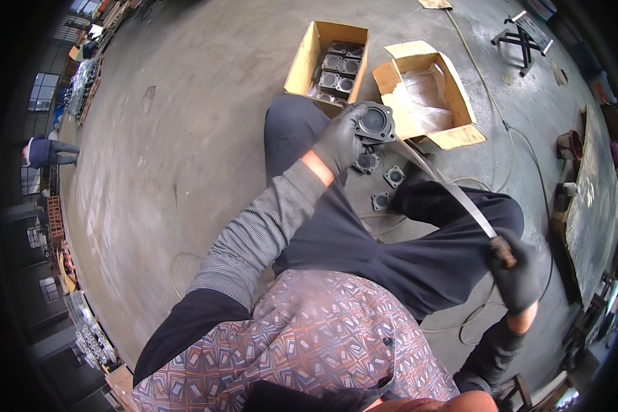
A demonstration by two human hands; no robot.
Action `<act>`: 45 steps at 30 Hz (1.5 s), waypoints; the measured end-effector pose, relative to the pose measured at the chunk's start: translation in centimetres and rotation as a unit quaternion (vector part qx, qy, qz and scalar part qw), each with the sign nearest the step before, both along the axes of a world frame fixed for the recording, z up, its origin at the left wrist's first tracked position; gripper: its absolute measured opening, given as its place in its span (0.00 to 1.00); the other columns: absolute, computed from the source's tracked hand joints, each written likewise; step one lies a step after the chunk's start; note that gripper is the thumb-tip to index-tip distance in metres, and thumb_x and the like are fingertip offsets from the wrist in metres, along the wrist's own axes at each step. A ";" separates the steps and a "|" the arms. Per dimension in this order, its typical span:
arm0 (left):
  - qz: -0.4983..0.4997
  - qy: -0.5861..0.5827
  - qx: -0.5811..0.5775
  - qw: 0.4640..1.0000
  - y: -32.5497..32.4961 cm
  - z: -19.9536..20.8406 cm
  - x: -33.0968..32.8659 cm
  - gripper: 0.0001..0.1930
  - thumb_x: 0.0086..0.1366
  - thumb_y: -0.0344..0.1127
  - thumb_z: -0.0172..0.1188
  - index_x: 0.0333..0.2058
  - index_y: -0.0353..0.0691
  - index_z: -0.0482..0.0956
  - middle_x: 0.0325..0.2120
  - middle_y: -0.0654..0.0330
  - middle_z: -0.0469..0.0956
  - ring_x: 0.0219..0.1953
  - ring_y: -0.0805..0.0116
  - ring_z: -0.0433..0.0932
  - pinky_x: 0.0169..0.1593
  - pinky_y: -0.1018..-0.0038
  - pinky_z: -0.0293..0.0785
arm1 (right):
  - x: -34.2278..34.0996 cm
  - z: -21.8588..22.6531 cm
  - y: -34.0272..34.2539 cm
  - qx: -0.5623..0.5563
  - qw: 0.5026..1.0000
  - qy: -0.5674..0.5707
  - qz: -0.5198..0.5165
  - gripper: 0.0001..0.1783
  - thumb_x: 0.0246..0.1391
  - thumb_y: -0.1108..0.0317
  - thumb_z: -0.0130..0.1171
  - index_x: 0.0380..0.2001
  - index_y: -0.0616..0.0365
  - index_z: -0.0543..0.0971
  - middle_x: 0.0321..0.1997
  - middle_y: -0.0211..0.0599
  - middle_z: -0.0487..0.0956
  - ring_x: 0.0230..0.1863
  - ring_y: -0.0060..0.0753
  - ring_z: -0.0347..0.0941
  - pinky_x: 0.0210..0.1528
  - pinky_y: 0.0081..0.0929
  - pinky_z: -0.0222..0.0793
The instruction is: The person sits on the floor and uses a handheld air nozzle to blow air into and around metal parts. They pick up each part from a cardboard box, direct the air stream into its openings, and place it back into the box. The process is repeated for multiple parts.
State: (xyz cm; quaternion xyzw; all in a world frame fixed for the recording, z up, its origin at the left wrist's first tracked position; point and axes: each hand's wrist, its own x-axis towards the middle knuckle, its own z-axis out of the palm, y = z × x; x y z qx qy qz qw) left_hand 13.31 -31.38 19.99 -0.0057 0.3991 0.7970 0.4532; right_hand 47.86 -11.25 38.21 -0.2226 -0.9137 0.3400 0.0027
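My left hand [340, 143], in a dark glove, is closed around a dark square metal flange [375, 121] with a round recess and corner holes. My right hand [518, 278], gloved too and slightly blurred, grips the brown handle of a long flat metal file [453, 189]. The file slants up to the left, its far end at the flange's lower right edge; whether they touch I cannot tell. Several similar flanges lie on the floor between my legs, among them one flange [394, 176] and another nearer me.
Beyond my knees stands a cardboard box [300, 66] holding rows of flanges. Right of it, an open cardboard box [459, 136] has clear plastic lining inside. A hose [484, 89] runs along the floor at right, near a metal stand [518, 44]. Another person [48, 152] is far left.
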 end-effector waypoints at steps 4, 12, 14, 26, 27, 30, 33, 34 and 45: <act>0.017 0.033 -0.029 0.999 -0.9 2.8 -4.1 0.14 0.82 0.37 0.53 0.56 0.37 0.80 0.53 0.53 0.85 0.52 0.60 0.87 0.60 0.60 0.85 | -2.9 -0.8 2.5 -0.007 0.982 -0.004 -0.190 0.14 0.64 0.72 0.68 0.51 0.66 0.83 0.32 0.32 0.83 0.31 0.21 0.77 0.38 0.25 0.75; 0.064 0.345 -0.280 0.894 -2.2 3.1 -22.2 0.21 0.79 0.27 0.55 0.67 0.31 0.70 0.53 0.51 0.83 0.49 0.65 0.86 0.52 0.71 0.87 | -16.3 -3.8 8.2 -0.108 0.984 0.085 -0.113 0.15 0.64 0.74 0.70 0.53 0.64 0.83 0.40 0.30 0.84 0.41 0.17 0.76 0.47 0.21 0.74; 0.045 0.408 -0.338 0.847 -2.6 -0.9 -25.1 0.22 0.78 0.25 0.55 0.68 0.32 0.70 0.53 0.51 0.82 0.49 0.65 0.85 0.53 0.72 0.86 | -20.1 -5.5 9.1 -0.138 0.980 0.088 -0.110 0.15 0.64 0.73 0.71 0.52 0.63 0.83 0.42 0.30 0.84 0.41 0.17 0.75 0.46 0.21 0.74; -0.212 0.464 -0.709 0.486 1.5 -20.8 -31.9 0.15 0.70 0.36 0.58 0.51 0.36 0.84 0.51 0.40 0.85 0.55 0.44 0.85 0.59 0.55 0.81 | -25.1 -10.0 11.1 -0.090 0.991 -0.045 -0.088 0.16 0.64 0.75 0.67 0.54 0.64 0.82 0.33 0.25 0.78 0.33 0.14 0.70 0.37 0.18 0.68; -0.220 0.451 -0.720 0.478 2.1 -21.3 -31.9 0.15 0.70 0.34 0.58 0.51 0.36 0.84 0.52 0.40 0.85 0.57 0.44 0.84 0.59 0.54 0.81 | -25.3 -9.9 11.0 -0.096 0.990 -0.049 -0.093 0.16 0.65 0.76 0.65 0.55 0.65 0.82 0.34 0.25 0.77 0.34 0.14 0.70 0.37 0.18 0.67; -0.207 0.445 -0.724 0.485 2.9 -21.9 -32.1 0.16 0.70 0.34 0.59 0.53 0.35 0.81 0.52 0.40 0.84 0.58 0.41 0.82 0.61 0.53 0.79 | -25.5 -9.5 11.0 -0.142 0.978 -0.084 -0.129 0.17 0.66 0.77 0.63 0.57 0.65 0.81 0.33 0.23 0.75 0.32 0.13 0.67 0.35 0.16 0.63; -0.221 0.435 -0.722 0.491 3.0 -22.1 -32.1 0.16 0.68 0.32 0.61 0.53 0.35 0.80 0.53 0.39 0.83 0.58 0.41 0.82 0.61 0.53 0.79 | -25.5 -9.5 11.3 -0.152 0.971 -0.107 -0.148 0.18 0.65 0.77 0.63 0.58 0.65 0.81 0.32 0.22 0.75 0.31 0.13 0.67 0.33 0.16 0.63; -0.227 0.435 -0.719 0.492 2.9 -22.3 -32.0 0.16 0.69 0.32 0.60 0.53 0.35 0.80 0.53 0.39 0.83 0.58 0.41 0.82 0.61 0.53 0.79 | -25.4 -9.6 11.4 -0.145 0.975 -0.102 -0.136 0.18 0.65 0.76 0.63 0.58 0.65 0.81 0.32 0.22 0.75 0.31 0.13 0.67 0.34 0.16 0.63; -0.148 0.440 -0.721 0.514 1.5 -28.0 -32.2 0.15 0.73 0.32 0.52 0.53 0.42 0.83 0.49 0.42 0.85 0.54 0.43 0.85 0.57 0.54 0.82 | -24.7 -10.6 12.4 -0.128 0.976 -0.122 -0.126 0.20 0.57 0.81 0.66 0.54 0.66 0.82 0.32 0.33 0.79 0.33 0.18 0.72 0.37 0.21 0.70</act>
